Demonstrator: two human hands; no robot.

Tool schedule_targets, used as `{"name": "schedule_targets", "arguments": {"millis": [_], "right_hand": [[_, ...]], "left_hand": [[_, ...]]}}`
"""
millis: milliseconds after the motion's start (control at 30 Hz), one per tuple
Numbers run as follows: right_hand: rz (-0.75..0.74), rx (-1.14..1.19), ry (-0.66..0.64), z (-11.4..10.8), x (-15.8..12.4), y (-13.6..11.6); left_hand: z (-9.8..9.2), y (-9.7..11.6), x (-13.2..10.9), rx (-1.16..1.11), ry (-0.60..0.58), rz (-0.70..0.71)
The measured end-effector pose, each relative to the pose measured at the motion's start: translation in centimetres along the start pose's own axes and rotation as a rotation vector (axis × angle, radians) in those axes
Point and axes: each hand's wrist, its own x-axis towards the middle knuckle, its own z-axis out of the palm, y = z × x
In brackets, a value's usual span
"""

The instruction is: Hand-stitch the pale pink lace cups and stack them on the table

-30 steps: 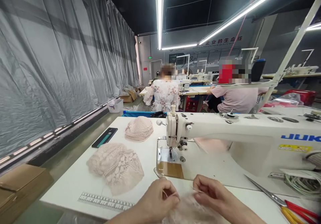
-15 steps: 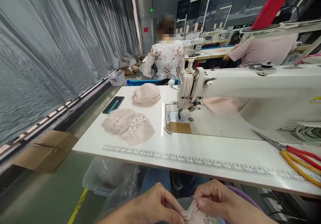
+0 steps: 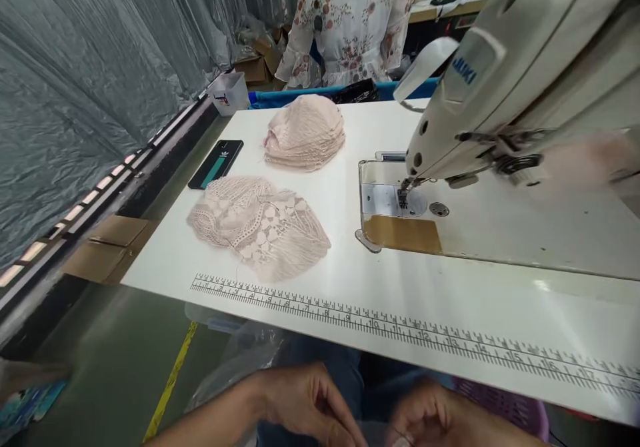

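The white table (image 3: 450, 313) ends in a long front edge printed with a ruler scale (image 3: 400, 323), and both hands sit below and in front of that edge, over the lap, so the whole tabletop lies beyond them. Between the scale and the sewing machine (image 3: 500, 80) a broad strip of bare white surface runs from left to right; the machine's head overhangs the right half, with its needle over the metal plate (image 3: 395, 200) and a brown patch (image 3: 403, 233) just in front of it. On the left half lie a flat lace piece (image 3: 257, 223), close to the scale, and a stack of pale pink pieces (image 3: 305, 130) farther back, with a dark phone (image 3: 216, 164) near the left edge beside them. Left of the table the floor drops away to a yellow line (image 3: 170, 383) and a cardboard box (image 3: 107, 247) by the grey plastic curtain (image 3: 90, 67). Behind the far edge stands a person in a flowered blouse (image 3: 350, 20). The left hand (image 3: 305, 403) has its fingers curled inward, tips drawn close together; the right hand (image 3: 435, 417) is likewise curled, thumb toward forefinger. Between them, at the very bottom of the view, something pale and thin (image 3: 380, 433) shows, possibly thread or a bit of lace. It is cut off by the frame and blurred, so I cannot tell what it is or whether either hand truly pinches it. Clear plastic (image 3: 240, 360) under the table is hard to make out.
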Motion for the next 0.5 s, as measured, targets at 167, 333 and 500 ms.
{"name": "schedule_targets", "arguments": {"millis": [167, 333, 500], "right_hand": [[0.013, 0.017, 0.029, -0.4, 0.2, 0.4], [0.007, 0.029, 0.066, -0.9, -0.4, 1.0], [-0.023, 0.002, 0.058, -1.1, -0.7, 1.4]], "left_hand": [[-1.0, -0.7, -0.2, -0.141, -0.014, -0.040], [-1.3, -2.1, 0.1, -0.120, -0.079, -0.106], [-0.6, -2.5, -0.3, -0.107, -0.050, 0.000]]}}
